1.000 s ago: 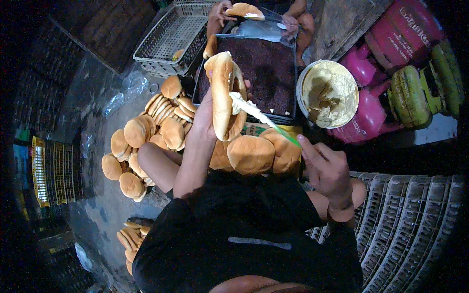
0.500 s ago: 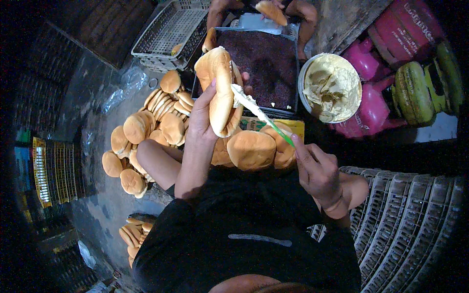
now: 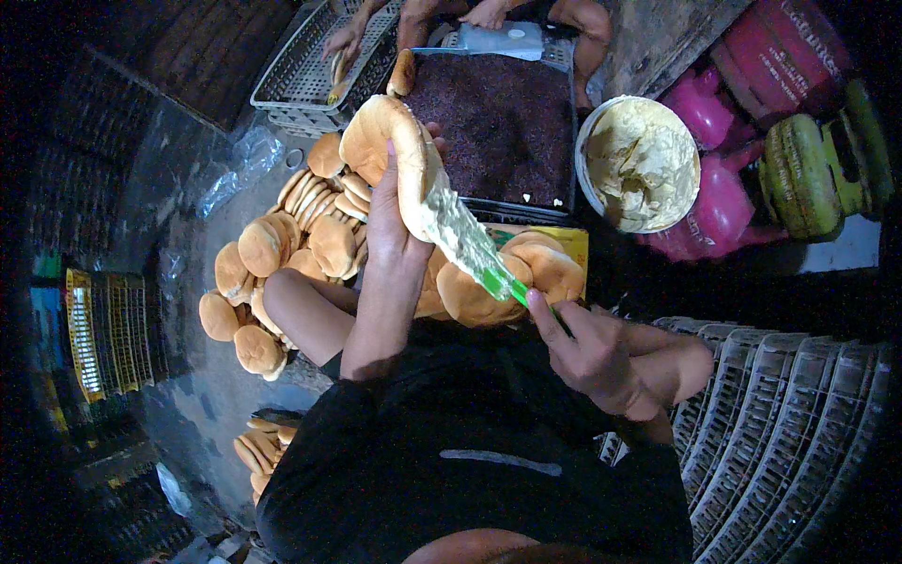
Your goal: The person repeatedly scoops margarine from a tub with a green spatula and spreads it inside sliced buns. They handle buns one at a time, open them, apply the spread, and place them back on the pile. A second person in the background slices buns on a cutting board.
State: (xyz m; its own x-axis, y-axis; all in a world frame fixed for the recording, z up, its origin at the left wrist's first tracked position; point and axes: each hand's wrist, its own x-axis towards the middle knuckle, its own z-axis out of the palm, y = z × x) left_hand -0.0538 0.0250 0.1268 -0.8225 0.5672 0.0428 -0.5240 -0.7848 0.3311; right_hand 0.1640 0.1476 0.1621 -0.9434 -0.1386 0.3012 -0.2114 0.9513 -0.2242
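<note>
My left hand (image 3: 396, 207) grips a split bread bun (image 3: 381, 141), held up on edge with its cut side facing right. Pale cream coats the blade of a green-handled spatula (image 3: 507, 287), whose tip reaches into the bun's opening. The handle is wrapped in the fingers of my right hand (image 3: 592, 352). Below the held bun, several more buns (image 3: 479, 287) rest on a yellow box (image 3: 574, 246) in front of my lap. A white tub (image 3: 639, 169) of pale cream stands to the right, beyond my right hand.
A tray of dark purple-brown crumbs (image 3: 493, 127) lies ahead. Behind it a co-worker's hand (image 3: 344, 39) reaches into a grey crate (image 3: 282, 86). Many buns (image 3: 272, 246) are heaped on the floor at left. Pink and green gas cylinders (image 3: 799, 179) stand right, above a stack of crates (image 3: 780, 423).
The spatula blade has turned to show its broad cream-covered face, and my right hand has come lower and left. The bun has tilted left. The co-worker's bun has gone from above the tray.
</note>
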